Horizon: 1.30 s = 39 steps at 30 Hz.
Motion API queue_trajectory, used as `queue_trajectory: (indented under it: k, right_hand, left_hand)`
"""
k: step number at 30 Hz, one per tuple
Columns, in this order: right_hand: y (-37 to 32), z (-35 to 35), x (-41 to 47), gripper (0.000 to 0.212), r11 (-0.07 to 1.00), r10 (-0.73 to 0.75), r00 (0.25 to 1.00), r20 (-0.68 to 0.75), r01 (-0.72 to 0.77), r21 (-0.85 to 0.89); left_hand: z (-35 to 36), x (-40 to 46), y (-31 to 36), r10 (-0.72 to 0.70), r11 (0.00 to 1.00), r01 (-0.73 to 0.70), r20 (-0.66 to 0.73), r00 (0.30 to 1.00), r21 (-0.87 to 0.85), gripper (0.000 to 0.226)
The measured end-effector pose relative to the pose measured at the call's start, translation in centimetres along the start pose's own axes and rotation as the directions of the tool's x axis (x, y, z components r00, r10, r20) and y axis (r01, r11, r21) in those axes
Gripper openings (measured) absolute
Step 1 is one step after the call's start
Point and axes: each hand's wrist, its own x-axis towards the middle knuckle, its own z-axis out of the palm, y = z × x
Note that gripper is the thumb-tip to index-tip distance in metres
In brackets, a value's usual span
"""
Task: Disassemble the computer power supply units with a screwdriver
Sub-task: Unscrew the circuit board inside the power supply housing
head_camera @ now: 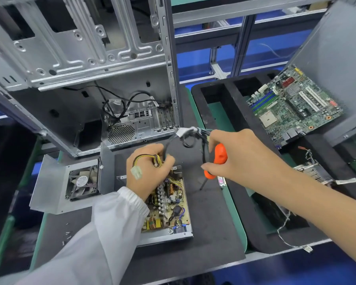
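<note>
Over the opened power supply unit (169, 204) my left hand (148, 171) clamps its cable bundle (150, 159); my right hand (240, 155) grips the screwdriver (216, 163) and more cables, which may snag and yank the board

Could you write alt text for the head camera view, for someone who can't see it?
A left hand grips cables over an opened power supply unit while the right hand holds an orange-handled screwdriver and more cables. An empty computer case stands behind.
</note>
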Motion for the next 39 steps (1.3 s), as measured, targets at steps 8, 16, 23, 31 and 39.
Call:
queue_trajectory:
  k: [8, 16, 23, 31, 39]
  right_hand:
    - [-0.3, 0.1, 0.5, 0.024, 0.973, 0.015, 0.976, -0.216, 0.036, 0.228]
    - [-1.2, 1.5, 1.7, 0.024, 0.962, -0.043, 0.981, -0.190, 0.092, 0.258]
    - [-1.2, 2.2, 1.9, 0.026, 0.972, -0.061, 0.988, -0.139, 0.091, 0.217]
    - [-2.6, 1.2, 1.9, 0.044, 0.995, -0.093, 0.996, -0.013, 0.092, -0.036]
    - [-5.9, -1.0, 3.4, 0.054, 0.890, -0.052, 0.982, 0.182, 0.128, -0.437]
  left_hand:
    - [-0.3, -1.0, -0.8, -0.123, 0.992, 0.123, -0.059, 0.991, 0.000, 0.030]
    - [-0.7, -0.6, -1.6, -0.141, 0.963, 0.158, 0.093, 0.986, -0.218, 0.030]
    - [-0.7, -0.6, -1.6, -0.145, 0.960, 0.160, 0.080, 0.986, -0.229, 0.040]
    - [-0.6, -0.7, -1.4, -0.160, 0.964, 0.167, 0.050, 0.986, -0.206, 0.035]
    - [-0.6, -0.7, -1.3, -0.157, 0.962, 0.164, 0.047, 0.986, -0.217, 0.028]
